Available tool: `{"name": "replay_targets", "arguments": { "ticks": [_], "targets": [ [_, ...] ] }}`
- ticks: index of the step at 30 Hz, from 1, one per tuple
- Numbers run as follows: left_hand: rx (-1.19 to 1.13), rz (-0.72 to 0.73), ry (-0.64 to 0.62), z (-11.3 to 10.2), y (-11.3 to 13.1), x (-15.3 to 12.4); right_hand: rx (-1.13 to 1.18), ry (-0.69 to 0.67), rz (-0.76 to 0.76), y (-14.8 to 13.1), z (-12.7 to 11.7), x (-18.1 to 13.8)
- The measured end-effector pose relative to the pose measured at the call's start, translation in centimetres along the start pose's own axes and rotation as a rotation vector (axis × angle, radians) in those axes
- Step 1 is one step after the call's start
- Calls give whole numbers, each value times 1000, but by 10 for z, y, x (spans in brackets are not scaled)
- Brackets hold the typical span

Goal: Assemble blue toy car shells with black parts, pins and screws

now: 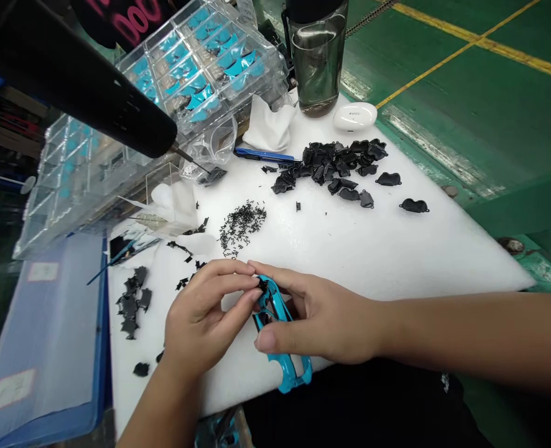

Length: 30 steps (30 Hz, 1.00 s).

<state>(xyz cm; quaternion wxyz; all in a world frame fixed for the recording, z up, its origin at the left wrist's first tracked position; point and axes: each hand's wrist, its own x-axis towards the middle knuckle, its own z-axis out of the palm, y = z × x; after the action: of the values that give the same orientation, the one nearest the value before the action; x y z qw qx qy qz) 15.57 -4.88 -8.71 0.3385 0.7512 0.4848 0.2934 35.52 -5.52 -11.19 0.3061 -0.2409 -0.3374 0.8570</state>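
Note:
A bright blue plastic frame (285,367) with openings through it is gripped in my right hand (322,317), thumb on its near face and fingers behind. My left hand (210,311) pinches a small black part (262,285) against the frame's upper end; the fingertips cover most of it. Beyond my hands lies a pile of tiny black screws (242,225) on the white foam board (373,249). Left of my left hand are several dark pieces (133,302). A black electric screwdriver (117,106) hangs at upper left, its bit pointing down to the right.
Black curved parts (331,162) are heaped at the board's back, beside a blue pen (263,155), a white case (354,116) and a drink bottle (316,62). Clear compartment trays (275,74) holding blue pieces stand back left. A blue folder (46,348) lies at left.

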Motion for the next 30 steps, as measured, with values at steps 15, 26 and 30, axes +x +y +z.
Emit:
{"name": "replay_targets", "arguments": {
  "ticks": [15, 26, 30],
  "targets": [
    [15, 1, -1, 2, 2, -1, -27, -15, -53, -3, 2, 0],
    [21, 52, -2, 2, -1, 0, -38, -19, -83, 0, 1, 1],
    [20, 66, 4, 3, -1, 0, -59, -6, -75, 1, 2, 1]
  ]
}}
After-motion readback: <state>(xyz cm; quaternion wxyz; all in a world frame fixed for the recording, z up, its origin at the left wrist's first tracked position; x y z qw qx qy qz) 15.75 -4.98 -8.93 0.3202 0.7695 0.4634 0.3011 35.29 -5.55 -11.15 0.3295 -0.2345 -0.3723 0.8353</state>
